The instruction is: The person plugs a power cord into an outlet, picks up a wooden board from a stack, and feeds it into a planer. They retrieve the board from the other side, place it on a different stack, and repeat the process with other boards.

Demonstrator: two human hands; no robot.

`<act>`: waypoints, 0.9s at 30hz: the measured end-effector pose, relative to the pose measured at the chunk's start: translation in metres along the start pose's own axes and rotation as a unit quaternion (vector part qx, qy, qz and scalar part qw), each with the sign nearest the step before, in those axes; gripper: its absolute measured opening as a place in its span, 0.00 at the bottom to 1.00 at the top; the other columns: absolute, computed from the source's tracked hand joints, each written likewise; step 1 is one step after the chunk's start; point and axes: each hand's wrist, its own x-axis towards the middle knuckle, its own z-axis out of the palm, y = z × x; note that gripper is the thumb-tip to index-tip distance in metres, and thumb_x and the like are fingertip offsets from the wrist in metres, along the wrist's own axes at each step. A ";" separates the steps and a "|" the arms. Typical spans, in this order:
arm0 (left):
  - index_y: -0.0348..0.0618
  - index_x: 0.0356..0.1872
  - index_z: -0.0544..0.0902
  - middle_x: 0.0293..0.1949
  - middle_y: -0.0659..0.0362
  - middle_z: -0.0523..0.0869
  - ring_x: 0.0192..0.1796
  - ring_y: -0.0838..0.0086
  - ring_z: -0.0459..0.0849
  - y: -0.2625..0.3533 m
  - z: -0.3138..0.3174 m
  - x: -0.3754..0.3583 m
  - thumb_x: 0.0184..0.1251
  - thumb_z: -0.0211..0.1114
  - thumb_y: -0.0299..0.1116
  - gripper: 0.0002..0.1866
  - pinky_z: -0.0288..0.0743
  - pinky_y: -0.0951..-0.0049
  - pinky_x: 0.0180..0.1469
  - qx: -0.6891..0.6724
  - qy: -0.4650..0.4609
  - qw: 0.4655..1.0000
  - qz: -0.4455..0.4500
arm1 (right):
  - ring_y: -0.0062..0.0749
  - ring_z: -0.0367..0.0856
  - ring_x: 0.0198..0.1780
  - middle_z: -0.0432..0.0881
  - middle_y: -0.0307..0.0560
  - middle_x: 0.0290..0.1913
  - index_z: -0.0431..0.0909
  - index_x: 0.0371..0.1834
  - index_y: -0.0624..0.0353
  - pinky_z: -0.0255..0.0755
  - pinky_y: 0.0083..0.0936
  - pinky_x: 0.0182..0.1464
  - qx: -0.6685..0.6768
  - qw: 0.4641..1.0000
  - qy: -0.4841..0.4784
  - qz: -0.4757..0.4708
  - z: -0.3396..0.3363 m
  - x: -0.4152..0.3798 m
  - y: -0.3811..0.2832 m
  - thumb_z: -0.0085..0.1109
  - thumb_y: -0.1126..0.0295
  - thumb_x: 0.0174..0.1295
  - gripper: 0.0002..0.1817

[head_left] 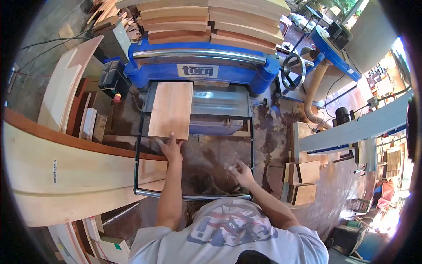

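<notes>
A pale wooden board (170, 110) lies lengthwise on the metal bed (220, 100) of a blue thickness planer (237, 75) labelled "torq". Its far end meets the machine's front, and its near end sticks out over the open black frame. My left hand (171, 148) holds that near end, one finger on top and others at or below the edge, partly hidden. Away from the board, my right hand (241, 173) hovers over the right part of the frame (252, 149), fingers apart and slightly bent, with nothing visible in it.
Stacked boards (176, 20) rest on top of the planer. A handwheel (293, 72) is at its right side. Long planks (66, 171) lean at the left. Wood blocks (304, 195) stand at the right, near a grey beam (351, 127) and a dust hose (314, 88).
</notes>
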 end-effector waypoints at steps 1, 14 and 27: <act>0.58 0.79 0.34 0.71 0.49 0.64 0.63 0.53 0.75 0.005 0.006 0.000 0.71 0.63 0.27 0.50 0.78 0.44 0.57 0.000 -0.012 1.000 -0.001 | 0.33 0.84 0.42 0.84 0.53 0.41 0.72 0.64 0.68 0.77 0.30 0.45 -0.004 1.000 0.006 0.001 -0.010 -0.021 0.001 0.66 0.57 0.63 0.32; 0.45 0.78 0.34 0.63 0.47 0.70 0.61 0.54 0.75 -0.011 0.043 0.092 0.67 0.64 0.28 0.50 0.79 0.50 0.57 0.045 -0.146 0.988 0.023 | 0.24 0.83 0.34 0.85 0.45 0.38 0.65 0.69 0.70 0.78 0.24 0.37 0.087 0.996 -0.006 0.009 -0.036 -0.070 0.012 0.64 0.62 0.67 0.33; 0.40 0.71 0.63 0.63 0.54 0.74 0.64 0.61 0.72 0.002 0.078 0.053 0.62 0.66 0.43 0.38 0.63 0.57 0.66 0.282 -0.247 0.919 0.123 | 0.28 0.85 0.31 0.81 0.46 0.37 0.56 0.74 0.71 0.81 0.23 0.34 0.249 0.965 0.046 0.065 -0.046 -0.088 0.003 0.61 0.67 0.69 0.35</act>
